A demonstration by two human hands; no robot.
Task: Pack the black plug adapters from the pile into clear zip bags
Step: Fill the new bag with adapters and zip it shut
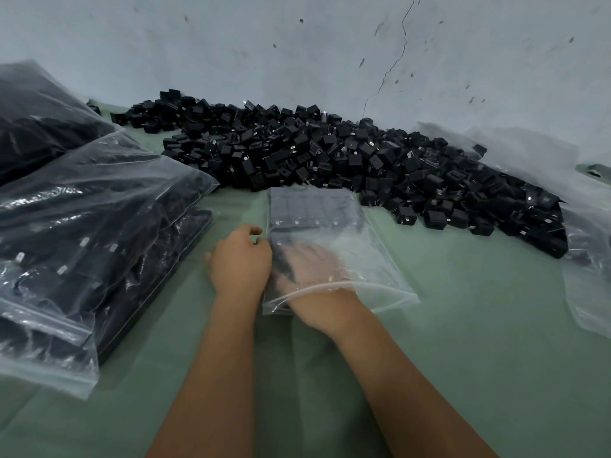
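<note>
A big pile of black plug adapters (347,160) lies along the wall. In front of it a clear zip bag (373,259) lies flat on the green table, mouth toward me, with neat rows of adapters (310,206) at its far end. My left hand (239,259) is outside the bag and grips its left edge with curled fingers and thumb. My right hand (314,269) is inside the bag past the wrist, seen blurred through the plastic. Its fingers curl over dark adapters (282,259) at the bag's left side.
Two large filled zip bags (82,233) of adapters are stacked at the left, another (36,117) behind them. Empty clear bags (588,276) lie at the right, partly over the pile. The green table (463,325) runs to the cracked wall (330,44) behind.
</note>
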